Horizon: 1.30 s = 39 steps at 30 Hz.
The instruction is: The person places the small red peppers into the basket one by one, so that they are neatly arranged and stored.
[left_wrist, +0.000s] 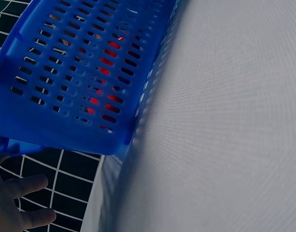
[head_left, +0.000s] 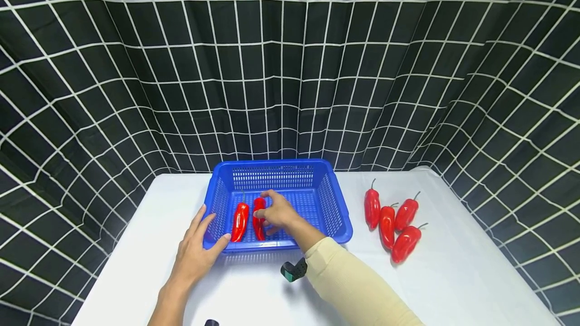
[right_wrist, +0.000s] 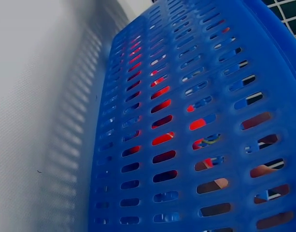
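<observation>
A blue plastic basket point(head_left: 337, 205) with slotted walls stands on the white table. Inside it, toward the left, lies a red chili pepper point(head_left: 240, 221) with its stem pointing away. Just right of that is a second red chili pepper point(head_left: 258, 225), partly covered by my right hand point(head_left: 278, 212), which reaches in over the front rim and holds it with thumb and fingers. My left hand point(head_left: 197, 248) is at the basket's front left corner, fingers spread and thumb at the rim. In the right wrist view the basket wall point(right_wrist: 186, 121) hides most of the hand.
Several more red chili peppers point(head_left: 387, 227) lie grouped on the table point(head_left: 453, 265) to the right of the basket. A black curtain with a white grid point(head_left: 290, 64) encloses the back and sides. A small dark object point(head_left: 211, 322) shows at the bottom edge.
</observation>
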### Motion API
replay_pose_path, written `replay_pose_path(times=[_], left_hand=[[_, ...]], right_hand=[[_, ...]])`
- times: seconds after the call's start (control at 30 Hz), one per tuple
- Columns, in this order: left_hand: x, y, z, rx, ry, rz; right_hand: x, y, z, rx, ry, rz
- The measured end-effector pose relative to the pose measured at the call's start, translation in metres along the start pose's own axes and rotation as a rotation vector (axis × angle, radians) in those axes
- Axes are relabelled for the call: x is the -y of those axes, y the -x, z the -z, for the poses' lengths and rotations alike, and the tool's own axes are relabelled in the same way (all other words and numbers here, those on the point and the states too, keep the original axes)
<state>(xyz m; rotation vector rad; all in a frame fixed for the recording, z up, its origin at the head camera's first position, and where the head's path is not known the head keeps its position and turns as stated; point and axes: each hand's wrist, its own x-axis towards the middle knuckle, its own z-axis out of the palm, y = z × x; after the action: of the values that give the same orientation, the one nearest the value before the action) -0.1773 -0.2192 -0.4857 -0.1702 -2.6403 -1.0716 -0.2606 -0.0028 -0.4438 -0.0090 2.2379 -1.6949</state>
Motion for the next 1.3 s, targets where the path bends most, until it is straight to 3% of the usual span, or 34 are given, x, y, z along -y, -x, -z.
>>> replay_pose_path(times=[0.57, 1.3], left_hand=[[-0.001, -0.001, -0.001, 0.015, -0.004, 0.02], [-0.001, 0.001, 0.0, 0.003, 0.008, 0.017]], right_hand=[[-0.001, 0.008, 0.011, 0.004, -0.077, 0.038], [0.014, 0.045, 0.036, 0.049, -0.243, 0.166]])
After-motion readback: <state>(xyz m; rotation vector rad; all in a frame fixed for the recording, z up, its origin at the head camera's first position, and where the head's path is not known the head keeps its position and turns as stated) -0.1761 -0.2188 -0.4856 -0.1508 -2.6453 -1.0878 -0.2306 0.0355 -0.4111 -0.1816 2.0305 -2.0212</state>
